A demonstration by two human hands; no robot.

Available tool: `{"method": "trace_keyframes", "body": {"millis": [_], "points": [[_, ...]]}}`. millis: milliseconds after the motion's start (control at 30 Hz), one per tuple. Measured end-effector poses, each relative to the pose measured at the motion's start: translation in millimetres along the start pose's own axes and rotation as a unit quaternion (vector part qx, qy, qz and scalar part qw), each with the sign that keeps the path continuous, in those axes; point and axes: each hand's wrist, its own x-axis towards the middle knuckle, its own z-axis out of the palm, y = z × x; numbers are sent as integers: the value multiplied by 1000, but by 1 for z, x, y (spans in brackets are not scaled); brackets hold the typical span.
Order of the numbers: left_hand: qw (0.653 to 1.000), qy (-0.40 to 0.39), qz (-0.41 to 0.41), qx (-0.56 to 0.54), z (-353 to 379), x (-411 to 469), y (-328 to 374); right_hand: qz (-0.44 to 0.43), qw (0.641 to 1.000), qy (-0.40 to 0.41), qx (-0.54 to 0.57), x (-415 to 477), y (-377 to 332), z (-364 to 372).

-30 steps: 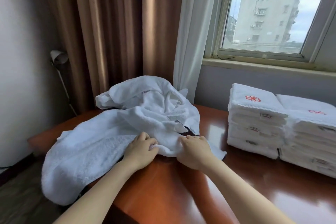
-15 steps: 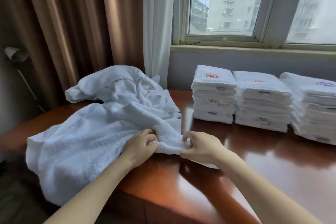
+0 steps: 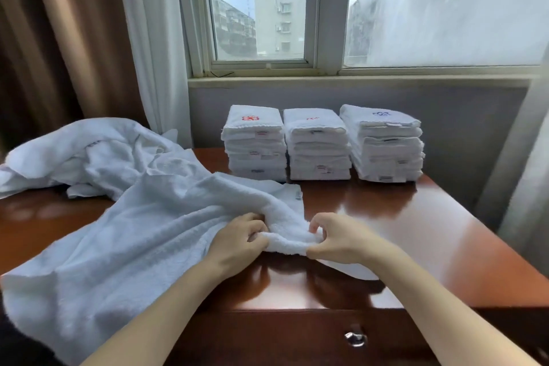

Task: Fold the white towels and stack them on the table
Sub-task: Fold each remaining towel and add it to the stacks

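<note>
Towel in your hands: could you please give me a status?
Left hand, right hand pinch towel edge. Towel unfolded, draped off table. Folded stacks behind, nothing blocking.

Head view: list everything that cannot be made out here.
All in the head view:
- Loose towel: its left end is cut off by the frame edge.
- Left hand and right hand: fingers pinching its edge are partly buried in the fold.
- Tags on the three stacks: too small to read.
- Heap at far left: crumpled, towels uncountable.

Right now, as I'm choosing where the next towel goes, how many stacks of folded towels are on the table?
3, side by side at the table's far edge: left stack, red emblem on top; middle stack; right stack, blue emblem on top. None appears hidden.
</note>
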Motion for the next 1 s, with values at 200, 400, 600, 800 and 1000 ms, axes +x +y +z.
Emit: {"method": "trace_keyframes", "body": {"millis": [200,400,600,800,1000], "points": [[997,-55,36,-41,30,30,36,31,998,48,-10,-34,26,-22],[994,4,43,-99,18,57,60,39,984,172,-32,-30,34,-45],[979,148,127,63,-55,79,79,27,954,284,-89,1,22,-80],[983,63,71,158,-126,88,85,-3,969,248,11,25,-7,-97],[916,-227,-146,297,-123,72,57,-40,994,-59,83,29,-24,-75]]}}
